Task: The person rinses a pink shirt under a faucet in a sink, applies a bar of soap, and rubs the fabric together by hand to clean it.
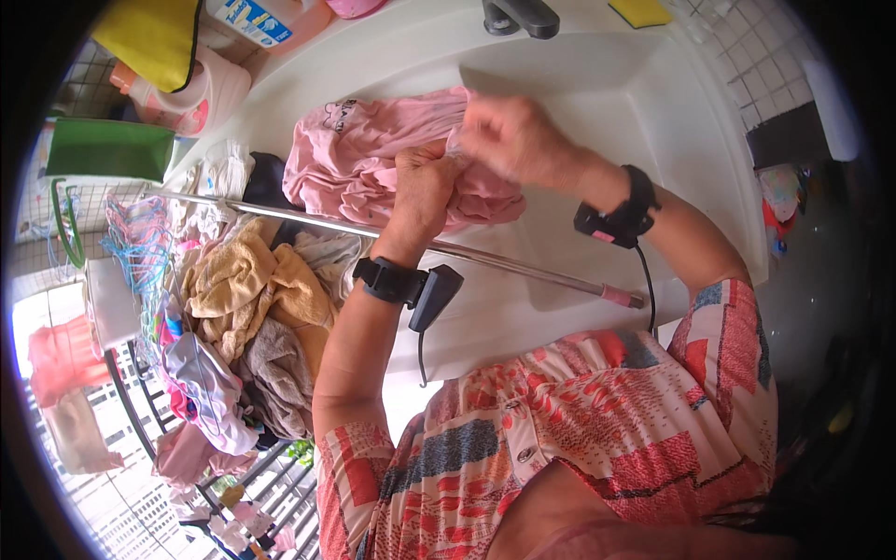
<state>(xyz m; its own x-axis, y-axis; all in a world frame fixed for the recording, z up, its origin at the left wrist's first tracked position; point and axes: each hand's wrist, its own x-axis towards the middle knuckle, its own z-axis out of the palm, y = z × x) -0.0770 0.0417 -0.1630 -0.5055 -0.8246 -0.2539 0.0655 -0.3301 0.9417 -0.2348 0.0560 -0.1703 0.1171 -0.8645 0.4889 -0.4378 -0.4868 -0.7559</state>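
Note:
A crumpled pink cloth garment [392, 133] with dark lettering lies bunched in a white tub [672, 154]. My left hand [425, 183] is closed on a fold near its middle. My right hand [509, 136], blurred, is at the garment's right edge beside my left fingers; its fingers are curled, but whether they grip the cloth is unclear. A metal pole [490, 262] with a pink sleeve near its end lies across the tub, and my left forearm crosses over it. Each wrist wears a black strap with a device and a cable.
A heap of towels and clothes [238, 280] lies at the left. Detergent jugs [203, 87] and a green container [108, 148] stand at the upper left. A dark faucet [521, 15] and a yellow sponge [640, 12] are at the tub's far rim.

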